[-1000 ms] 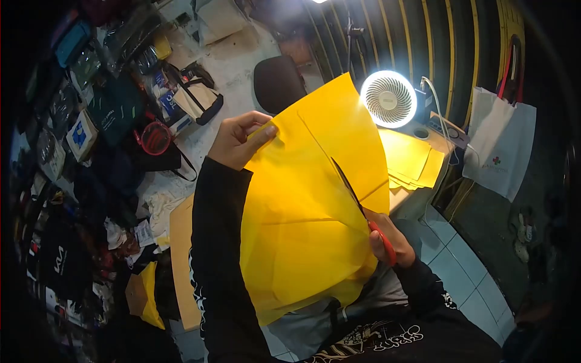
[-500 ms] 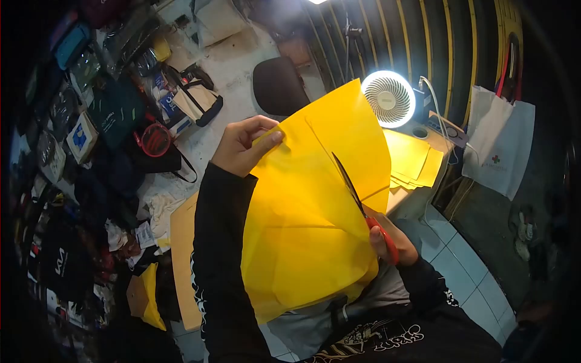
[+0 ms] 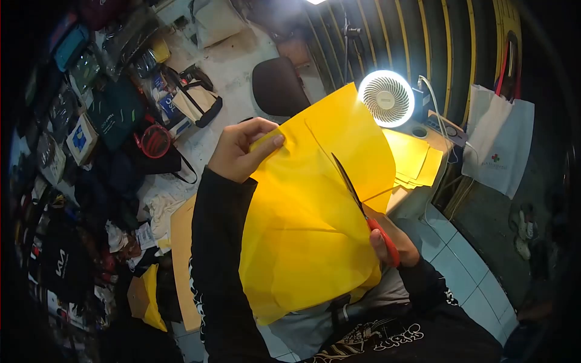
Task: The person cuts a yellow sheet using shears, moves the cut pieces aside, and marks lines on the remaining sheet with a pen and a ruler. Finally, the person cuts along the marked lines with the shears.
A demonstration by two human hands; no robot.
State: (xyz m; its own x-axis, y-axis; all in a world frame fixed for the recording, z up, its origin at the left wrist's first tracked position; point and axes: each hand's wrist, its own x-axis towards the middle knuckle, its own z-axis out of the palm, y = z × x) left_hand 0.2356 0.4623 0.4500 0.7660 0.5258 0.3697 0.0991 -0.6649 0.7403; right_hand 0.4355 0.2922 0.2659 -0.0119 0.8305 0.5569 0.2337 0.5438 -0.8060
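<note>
A large yellow sheet (image 3: 302, 224) is held up in front of me, above my lap. My left hand (image 3: 245, 148) pinches its upper left edge between thumb and fingers. In my right hand (image 3: 393, 245) is a pair of scissors (image 3: 385, 239) with red handles and dark blades. The blades lie along the sheet, pointing up and left, at a long slit that runs toward the upper edge. One blade shows on top of the sheet; the other is hidden. Part of my right hand is behind the sheet.
Right of the sheet, more yellow pieces (image 3: 414, 157) lie on a wooden table (image 3: 445, 145) near a lit round fan (image 3: 387, 98). A white bag (image 3: 499, 142) hangs at the right. A dark chair (image 3: 278, 86) stands beyond, and bags and clutter (image 3: 115, 121) fill the left.
The yellow sheet has shifted slightly and its right part bulges a little farther right. My left hand has moved slightly left and down. The scissors stay nearly in place.
</note>
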